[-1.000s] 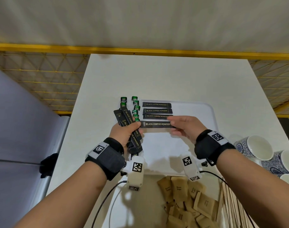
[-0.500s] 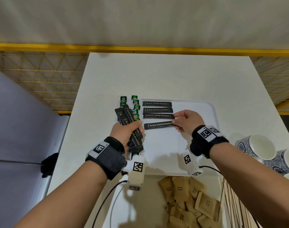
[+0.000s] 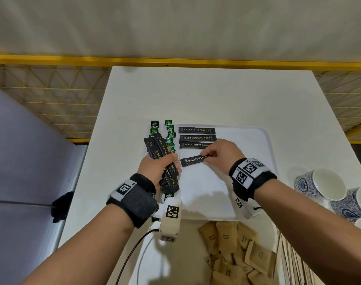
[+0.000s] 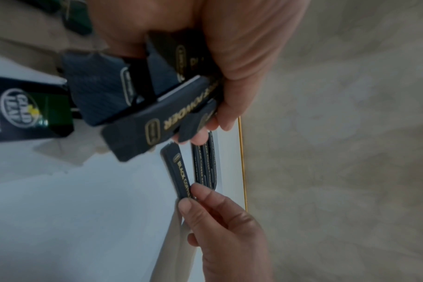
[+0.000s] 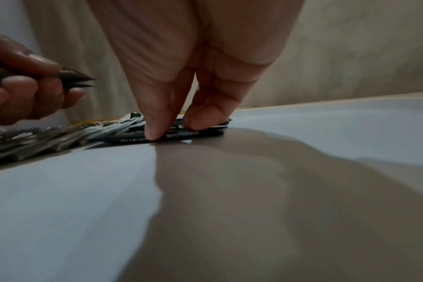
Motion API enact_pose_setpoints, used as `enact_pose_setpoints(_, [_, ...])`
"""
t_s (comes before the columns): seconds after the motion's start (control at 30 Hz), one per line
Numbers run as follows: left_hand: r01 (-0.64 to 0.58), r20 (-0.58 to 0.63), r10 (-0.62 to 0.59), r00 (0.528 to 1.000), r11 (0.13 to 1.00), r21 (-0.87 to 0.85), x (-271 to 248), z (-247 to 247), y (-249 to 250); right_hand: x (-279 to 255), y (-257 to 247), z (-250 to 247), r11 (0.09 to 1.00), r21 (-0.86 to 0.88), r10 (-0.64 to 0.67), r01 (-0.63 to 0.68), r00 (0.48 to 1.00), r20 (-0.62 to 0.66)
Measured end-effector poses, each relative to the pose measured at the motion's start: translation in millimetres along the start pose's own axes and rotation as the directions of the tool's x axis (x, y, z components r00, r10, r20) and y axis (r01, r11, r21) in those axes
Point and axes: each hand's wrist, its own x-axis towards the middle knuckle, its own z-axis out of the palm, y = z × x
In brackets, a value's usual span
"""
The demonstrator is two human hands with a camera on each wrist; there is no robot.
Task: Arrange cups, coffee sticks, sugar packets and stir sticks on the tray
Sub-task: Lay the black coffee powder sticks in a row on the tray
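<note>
The right hand [image 3: 222,154] pinched one end of a long black coffee stick with gold letters [image 3: 194,160] between its thumb and fingertips [image 5: 155,131], so its grip was narrow and held that stick. The stick lay a bit tilted on the flat white plastic tray [image 3: 264,145], just below three more black coffee sticks [image 3: 197,137] that sat in a neat row, one under the other, at the far left part of the tray. The left hand [image 3: 159,165] was wrapped tight around a bunch of black coffee sticks [image 3: 162,153], and they fanned out above and below the fist, over the left edge of the tray. Some small green and black packets [image 3: 169,132] lay under the bunch, beside the tray. Both wrists wore black bands with white square code tags. The tray sat on a white surface [image 3: 196,95]. Near the person, a white bin held a pile of brown paper sugar packets [image 3: 237,249]. To the right stood white cups with blue patterns [image 3: 319,186], close together. Thin wooden stir sticks [image 3: 288,262] showed at the right of the sugar bin.
</note>
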Motion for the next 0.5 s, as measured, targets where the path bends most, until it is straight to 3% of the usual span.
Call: enact_pose_setpoints(0.5, [0.034, 0.055, -0.032, 0.998, 0.999, -0.033, 0.7, 0.5, -1.1, 4.3, -1.1, 5.4, 0.999, -0.012, 0.029, -0.029, 0.998, -0.064])
